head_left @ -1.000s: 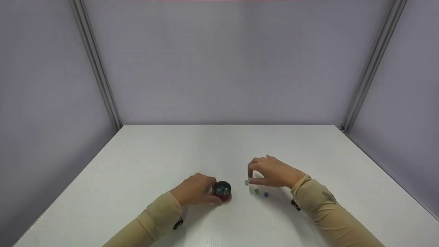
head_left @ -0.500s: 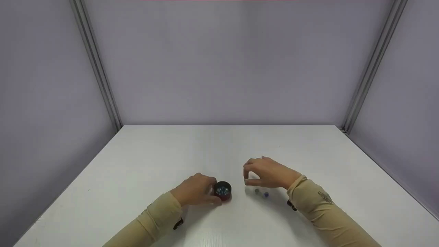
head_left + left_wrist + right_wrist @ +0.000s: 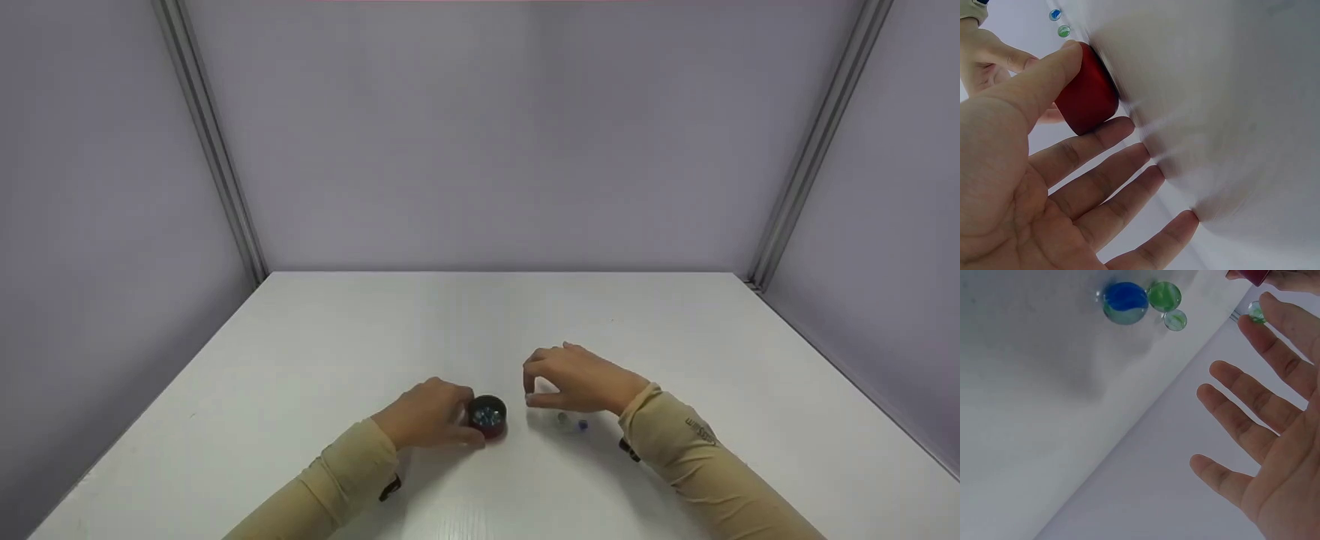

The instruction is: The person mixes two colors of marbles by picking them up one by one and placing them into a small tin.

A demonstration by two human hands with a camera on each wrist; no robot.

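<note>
Marbles and a small cup occupy the near middle of the white surface (image 3: 375, 337), and we note both hands working close to them. We see the left hand (image 3: 424, 424) curled about the left side of the small red cup (image 3: 487, 417), thumb against its wall and fingers below it in the left wrist view, so the cup is held upright on the surface. Inside the cup (image 3: 1086, 93) we make out several glassy marbles from the head view. We see the right hand (image 3: 577, 379) raised just right of the cup, and in the right wrist view a green marble (image 3: 1256, 312) sits pinched at the fingertips, the other fingers (image 3: 1241, 408) spread and straight. Just beside that hand, on its near side, three loose marbles lie on the surface: a blue marble (image 3: 1125, 302), a larger green one (image 3: 1163, 296) touching or nearly touching it, and a small pale green one (image 3: 1175, 320) just beside those. In the head view only the blue marble (image 3: 583, 425) and a pale one beside it show clearly. Both forearms wear tan sleeves (image 3: 675, 450). Grey-violet panels (image 3: 487, 135) with metal corner posts wall in the far side.
</note>
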